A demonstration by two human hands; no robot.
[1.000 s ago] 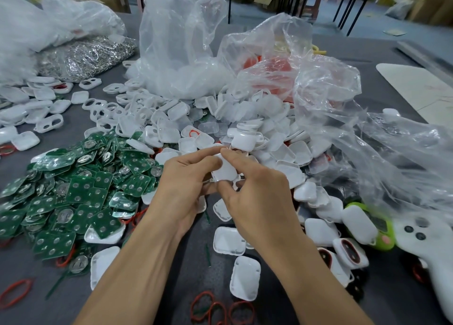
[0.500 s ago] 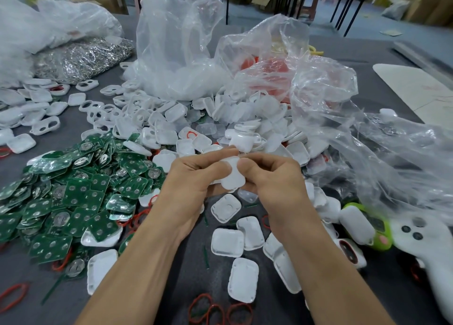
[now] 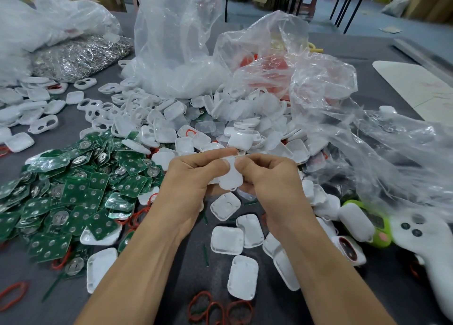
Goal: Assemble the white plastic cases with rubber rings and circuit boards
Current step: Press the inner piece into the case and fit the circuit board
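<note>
Where the case lies: the case (image 3: 230, 177) is held above the table (image 3: 196, 280), pinched between both hands, just ahead of the loose cases (image 3: 226, 240) lying flat below.
Left hand: the left hand (image 3: 188, 185) grips the case's left edge, thumb on the top face and the other fingers curled behind.
Right hand: the right hand (image 3: 272, 182) grips the right edge the same way, its fingers (image 3: 241, 162) bent and closed on the case's far end.
Long axis: it seems to run away from the person, far end up between the thumbs and near end showing below them, with the face tilted towards the camera.
Nearer hand: neither, since both touch it from opposite sides.
Inside the case: hidden by the thumbs, so I cannot tell if a ring or board is seated.
Boards: the green boards (image 3: 73, 189) are heaped to the left, on the left hand's side.
Rings: the red rings (image 3: 220, 310) lie near the person, between the forearms.
Step, by my judgement: pressing or seating a part in this case.
Next move turns on: one hand keeping the case while the other frees itself, left for a board and either for a ring.
Risk: a one-sided pinch may let the case twist.
</note>
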